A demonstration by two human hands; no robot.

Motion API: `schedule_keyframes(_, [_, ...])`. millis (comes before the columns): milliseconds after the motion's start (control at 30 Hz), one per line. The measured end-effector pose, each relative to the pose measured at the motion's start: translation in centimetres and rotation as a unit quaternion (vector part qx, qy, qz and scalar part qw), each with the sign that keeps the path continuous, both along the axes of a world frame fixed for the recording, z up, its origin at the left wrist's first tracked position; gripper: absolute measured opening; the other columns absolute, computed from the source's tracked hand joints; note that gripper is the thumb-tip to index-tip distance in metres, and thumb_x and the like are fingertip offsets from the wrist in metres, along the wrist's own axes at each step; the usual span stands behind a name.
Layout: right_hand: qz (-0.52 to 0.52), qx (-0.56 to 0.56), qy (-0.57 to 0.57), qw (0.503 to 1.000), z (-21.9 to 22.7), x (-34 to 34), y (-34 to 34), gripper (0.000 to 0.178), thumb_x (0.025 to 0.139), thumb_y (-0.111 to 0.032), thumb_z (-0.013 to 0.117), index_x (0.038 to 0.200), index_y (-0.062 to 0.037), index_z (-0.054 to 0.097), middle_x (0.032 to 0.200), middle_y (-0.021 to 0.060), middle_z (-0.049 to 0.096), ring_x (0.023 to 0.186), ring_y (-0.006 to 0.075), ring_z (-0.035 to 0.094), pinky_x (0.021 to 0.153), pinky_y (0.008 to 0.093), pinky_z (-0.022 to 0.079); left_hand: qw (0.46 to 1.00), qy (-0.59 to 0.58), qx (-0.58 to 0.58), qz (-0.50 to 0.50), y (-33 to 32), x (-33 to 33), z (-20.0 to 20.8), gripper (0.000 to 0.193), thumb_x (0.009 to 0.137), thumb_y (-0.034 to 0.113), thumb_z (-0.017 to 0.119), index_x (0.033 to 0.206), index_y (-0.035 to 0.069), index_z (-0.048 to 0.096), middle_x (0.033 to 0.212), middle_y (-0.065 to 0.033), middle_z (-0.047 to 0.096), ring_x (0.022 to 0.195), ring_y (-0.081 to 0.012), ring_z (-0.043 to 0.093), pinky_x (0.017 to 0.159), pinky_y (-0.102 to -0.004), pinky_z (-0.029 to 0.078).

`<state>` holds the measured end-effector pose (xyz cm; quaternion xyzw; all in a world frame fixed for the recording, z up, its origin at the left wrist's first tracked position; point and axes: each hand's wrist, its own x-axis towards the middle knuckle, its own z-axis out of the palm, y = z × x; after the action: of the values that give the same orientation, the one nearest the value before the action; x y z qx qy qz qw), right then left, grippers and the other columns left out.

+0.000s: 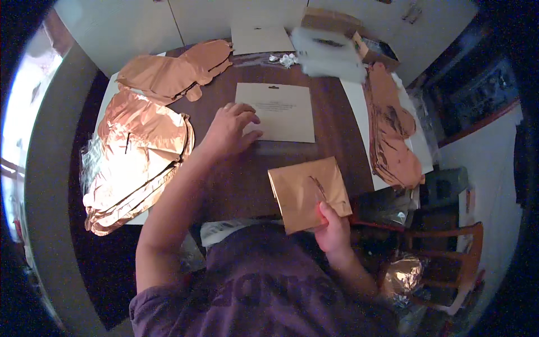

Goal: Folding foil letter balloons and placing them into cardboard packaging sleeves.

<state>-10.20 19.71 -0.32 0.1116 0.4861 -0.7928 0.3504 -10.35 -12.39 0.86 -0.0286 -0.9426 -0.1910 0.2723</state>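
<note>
The right hand [336, 229] has its grip pinched on a folded, copper-coloured foil square [303, 188], thumb on top, held over the near edge of the dark brown wooden bench [334, 126]. The left hand [233, 128] has its grip spread, thumb apart from the fingers, and hides the lower-left part of a flat, off-white rectangular card [289, 121] lying mid-bench; whether the fingertips press on it I cannot tell.

Large, shiny copper foil sheets [143, 135] crowd the left side, just beside the left forearm, with a duller copper foil shape [168, 73] behind them. Creased copper foil pieces [396, 137] line the right side. At the far edge stand in the way a white panel [261, 42], small white pieces [287, 60], a blurred translucent stack [328, 53] and an open cardboard box [380, 53]. Crumpled foil [405, 274] rests by a brown wooden chair [476, 247] at the right.
</note>
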Motion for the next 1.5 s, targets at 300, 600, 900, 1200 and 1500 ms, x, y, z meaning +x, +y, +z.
schedule_keyframes(300, [0.059,-0.026,0.011,0.998,0.0,-3.4,-0.6,0.045,0.090,-0.011,0.060,0.133,-0.0069,0.048,0.120,0.0054,0.060,0.105,0.0182,0.060,0.088,0.0361,0.052,0.996,-0.080,0.022,-0.021,-0.4,-2.3,-3.6,0.017,0.078,0.023,0.070,0.085,0.007,0.067,0.094,-0.0137,0.062,0.090,-0.0351,0.059,0.078,-0.0457,0.049])
schedule_keyframes(600, [0.227,-0.031,-0.046,0.972,-1.3,-4.2,-3.9,0.045,0.090,-0.016,0.062,0.132,-0.0071,0.049,0.118,0.0091,0.062,0.102,0.0241,0.064,0.085,0.0432,0.055,0.987,-0.104,0.121,-0.010,4.0,0.6,-0.5,0.017,0.079,0.021,0.068,0.082,0.005,0.067,0.086,-0.0116,0.063,0.082,-0.0332,0.060,0.077,-0.0465,0.046])
schedule_keyframes(900, [0.137,0.024,-0.011,0.990,-0.7,-4.5,-3.4,0.044,0.092,-0.021,0.062,0.133,-0.0152,0.048,0.111,0.0027,0.065,0.092,0.0191,0.067,0.065,0.0349,0.058,0.984,-0.075,0.053,-0.151,3.6,2.3,-0.8,0.016,0.080,0.021,0.067,0.079,0.005,0.063,0.080,-0.0107,0.061,0.077,-0.0316,0.061,0.080,-0.0415,0.048])
schedule_keyframes(1200, [0.100,0.049,-0.020,0.994,0.8,-3.1,-6.2,0.035,0.094,-0.026,0.058,0.128,-0.0160,0.051,0.109,0.0038,0.064,0.093,0.0217,0.066,0.066,0.0406,0.059,0.981,-0.049,0.008,-0.187,4.3,1.7,0.4,0.013,0.082,0.017,0.064,0.081,0.005,0.062,0.082,-0.0094,0.062,0.079,-0.0314,0.061,0.084,-0.0432,0.047])
schedule_keyframes(1500, [0.136,-0.063,-0.110,0.983,1.1,-3.6,-5.6,0.034,0.097,-0.022,0.053,0.126,-0.0047,0.050,0.118,0.0142,0.061,0.105,0.0339,0.063,0.086,0.0486,0.054,0.973,-0.095,0.151,-0.147,4.6,3.3,-0.2,0.013,0.083,0.016,0.065,0.087,0.004,0.063,0.099,-0.0090,0.064,0.099,-0.0305,0.061,0.093,-0.0513,0.041])
